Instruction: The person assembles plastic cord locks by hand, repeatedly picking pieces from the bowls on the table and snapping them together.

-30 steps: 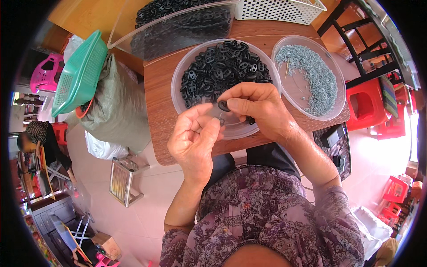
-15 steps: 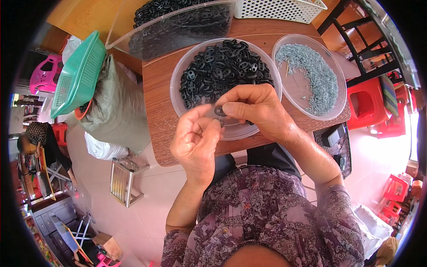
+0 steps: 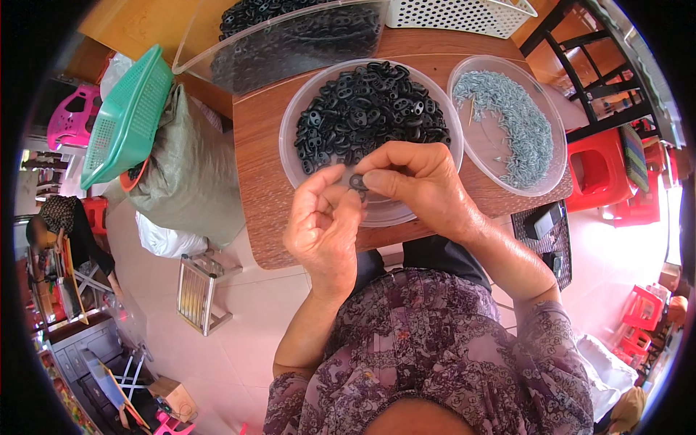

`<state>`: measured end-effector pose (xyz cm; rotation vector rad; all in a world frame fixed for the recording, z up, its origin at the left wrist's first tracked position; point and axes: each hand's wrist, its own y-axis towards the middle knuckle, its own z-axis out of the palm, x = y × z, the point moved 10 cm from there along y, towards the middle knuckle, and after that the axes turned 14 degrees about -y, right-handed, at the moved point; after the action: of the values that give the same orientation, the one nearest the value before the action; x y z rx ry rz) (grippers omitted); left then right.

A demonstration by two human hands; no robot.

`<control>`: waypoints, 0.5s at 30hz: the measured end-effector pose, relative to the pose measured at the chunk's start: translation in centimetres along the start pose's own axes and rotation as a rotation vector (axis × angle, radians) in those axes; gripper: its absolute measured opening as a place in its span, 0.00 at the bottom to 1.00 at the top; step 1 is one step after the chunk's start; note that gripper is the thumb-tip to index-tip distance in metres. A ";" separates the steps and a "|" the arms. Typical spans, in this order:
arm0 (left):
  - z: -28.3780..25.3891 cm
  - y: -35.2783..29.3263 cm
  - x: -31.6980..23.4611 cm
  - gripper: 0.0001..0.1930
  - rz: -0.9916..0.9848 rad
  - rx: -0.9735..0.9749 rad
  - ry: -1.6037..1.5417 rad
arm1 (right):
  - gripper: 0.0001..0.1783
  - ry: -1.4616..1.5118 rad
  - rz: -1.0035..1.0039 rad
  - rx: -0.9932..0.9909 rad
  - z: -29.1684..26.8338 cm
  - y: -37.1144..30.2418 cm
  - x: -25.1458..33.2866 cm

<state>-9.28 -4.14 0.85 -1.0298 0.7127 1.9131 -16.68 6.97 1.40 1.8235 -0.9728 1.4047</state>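
Note:
My right hand [image 3: 429, 190] pinches a small black oval part with holes [image 3: 357, 181] between thumb and forefinger. Close on its left is my left hand [image 3: 324, 230], with its fingers curled and its thumb tip just below the part. Whatever the left fingers hold is too small to make out. Both hands are over the near rim of a round clear tub [image 3: 287, 148] heaped with similar black parts [image 3: 370, 109]. To the right, an oval clear tray [image 3: 487, 154] holds a pile of small silvery screw-like pieces [image 3: 528, 138].
The wooden table [image 3: 262, 181] carries a large clear bin [image 3: 290, 54] of black parts and a white perforated basket [image 3: 457, 18] at the back. A green basket [image 3: 123, 123] and a stuffed sack [image 3: 192, 174] stand left. Below is a metal stool [image 3: 203, 293]; red stools [image 3: 598, 170] are right.
My left hand has shifted slightly right. The right hand keeps its pinch on the black part, nearly in the same place.

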 end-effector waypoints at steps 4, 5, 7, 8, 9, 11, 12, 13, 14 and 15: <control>-0.1 -0.1 0.2 0.14 0.004 -0.023 0.021 | 0.06 0.044 -0.007 -0.008 0.2 -0.1 -0.4; 0.0 -0.1 0.1 0.14 0.018 -0.012 0.018 | 0.06 0.058 -0.001 -0.011 0.2 -0.1 -0.4; -0.1 -0.1 0.4 0.14 0.002 0.011 0.015 | 0.06 0.039 0.001 -0.006 0.1 -0.1 -0.2; 0.0 -0.1 0.5 0.14 -0.014 0.034 0.013 | 0.06 0.020 0.002 -0.002 0.0 0.0 0.0; -0.1 -0.1 0.5 0.14 -0.014 0.035 0.012 | 0.06 0.019 0.002 -0.003 -0.1 0.0 0.0; 0.1 -0.1 1.0 0.15 -0.077 0.071 -0.003 | 0.06 -0.021 -0.021 0.010 -0.2 0.0 0.3; 0.1 -0.1 0.9 0.15 -0.078 0.071 -0.002 | 0.06 -0.020 -0.020 0.009 -0.2 0.0 0.3; 0.1 -0.2 0.9 0.15 -0.071 0.077 0.006 | 0.06 0.002 -0.023 0.004 -0.1 0.0 0.3; 0.1 -0.2 0.8 0.15 -0.064 0.083 0.016 | 0.06 0.024 -0.027 -0.001 -0.1 0.0 0.3; 0.1 -0.2 0.8 0.15 -0.064 0.083 0.016 | 0.06 0.024 -0.026 -0.001 0.0 -0.1 0.2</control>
<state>-9.43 -3.62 0.22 -1.0048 0.7530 1.8072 -16.60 7.00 1.60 1.8086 -0.9342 1.4065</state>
